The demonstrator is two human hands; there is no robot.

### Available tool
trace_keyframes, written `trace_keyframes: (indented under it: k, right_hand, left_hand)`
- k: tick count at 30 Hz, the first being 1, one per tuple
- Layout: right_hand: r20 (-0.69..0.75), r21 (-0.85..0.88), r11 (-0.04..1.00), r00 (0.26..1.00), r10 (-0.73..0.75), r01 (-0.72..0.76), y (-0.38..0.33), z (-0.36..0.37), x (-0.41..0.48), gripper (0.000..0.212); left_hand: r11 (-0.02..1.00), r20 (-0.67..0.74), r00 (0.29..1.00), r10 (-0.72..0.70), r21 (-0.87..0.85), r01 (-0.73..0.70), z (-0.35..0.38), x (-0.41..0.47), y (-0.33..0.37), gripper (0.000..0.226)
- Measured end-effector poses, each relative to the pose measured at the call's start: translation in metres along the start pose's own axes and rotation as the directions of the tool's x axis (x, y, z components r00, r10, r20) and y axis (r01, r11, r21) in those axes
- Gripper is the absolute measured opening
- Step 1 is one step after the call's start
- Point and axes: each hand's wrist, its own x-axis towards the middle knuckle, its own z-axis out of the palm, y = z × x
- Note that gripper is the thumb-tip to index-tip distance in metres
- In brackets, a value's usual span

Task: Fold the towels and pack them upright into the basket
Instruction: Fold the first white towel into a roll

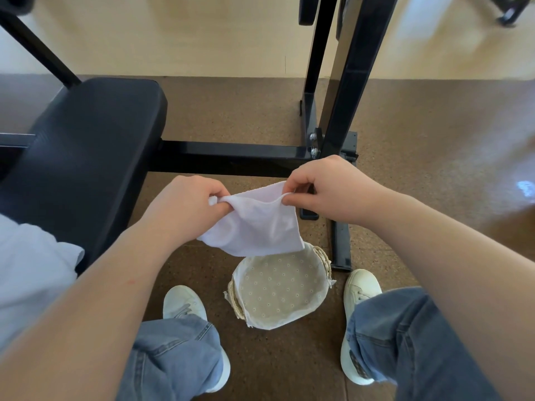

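A small white towel point(257, 224) hangs in the air between my two hands, above the basket. My left hand point(185, 206) grips its left corner in curled fingers. My right hand point(330, 189) pinches the towel's upper right edge between thumb and fingers. The towel sags in the middle and its lower edge hides the basket's far rim. The round woven basket point(235, 299) stands on the floor between my feet, lined with beige dotted cloth, and I see nothing inside it.
A black padded bench point(86, 157) fills the left, with more white cloth point(31, 270) lying on its near end. Black metal frame bars point(231, 157) and uprights point(344, 96) cross behind my hands. My white shoes point(359, 287) and jeans flank the basket on brown floor.
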Motion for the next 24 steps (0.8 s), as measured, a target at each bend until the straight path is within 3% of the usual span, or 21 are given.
trace_keyframes:
  k: [8,17,24]
  right_hand:
    - [-0.064,-0.078,0.996,0.997,-0.048,0.043,-0.0015,-0.0001,-0.001,0.023]
    - [-0.092,0.089,0.996,0.995,0.04,-0.031,-0.0027,-0.0001,-0.003,0.013]
    - [-0.051,0.098,0.991,0.994,0.093,-0.088,-0.0039,0.0029,-0.0007,0.039]
  left_hand:
    - [1.0,0.002,1.0,0.003,0.01,-0.004,-0.0014,-0.0007,0.0009,0.007]
    - [1.0,0.012,1.0,-0.002,0.014,0.002,0.0001,0.0003,0.0037,0.006]
    - [1.0,0.01,1.0,-0.002,0.019,0.001,0.0,0.0004,0.0021,0.007]
